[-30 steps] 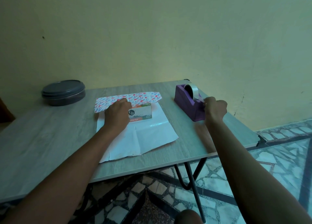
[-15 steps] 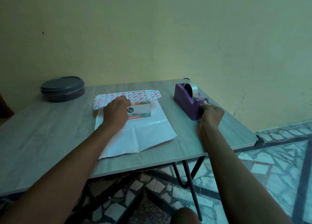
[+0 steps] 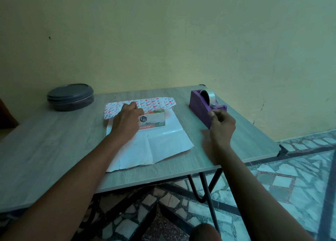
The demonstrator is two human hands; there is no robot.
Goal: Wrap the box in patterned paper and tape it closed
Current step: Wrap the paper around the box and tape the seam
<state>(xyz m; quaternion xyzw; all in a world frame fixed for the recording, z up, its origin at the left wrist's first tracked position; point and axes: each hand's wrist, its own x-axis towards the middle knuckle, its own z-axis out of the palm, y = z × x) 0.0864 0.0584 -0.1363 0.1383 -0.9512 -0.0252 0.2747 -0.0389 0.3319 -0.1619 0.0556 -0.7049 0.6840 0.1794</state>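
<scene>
Centrally, the box is lying on the white back of the patterned paper, whose far edge is folding over to show its print, while the left hand is pressing down on the box with fingers curled over the fold. Just beside the purple tape dispenser on the table, the right hand is hovering, thumb and forefinger pinched together; whether tape is between them cannot be told. Farther left, a dark round tin is sitting.
</scene>
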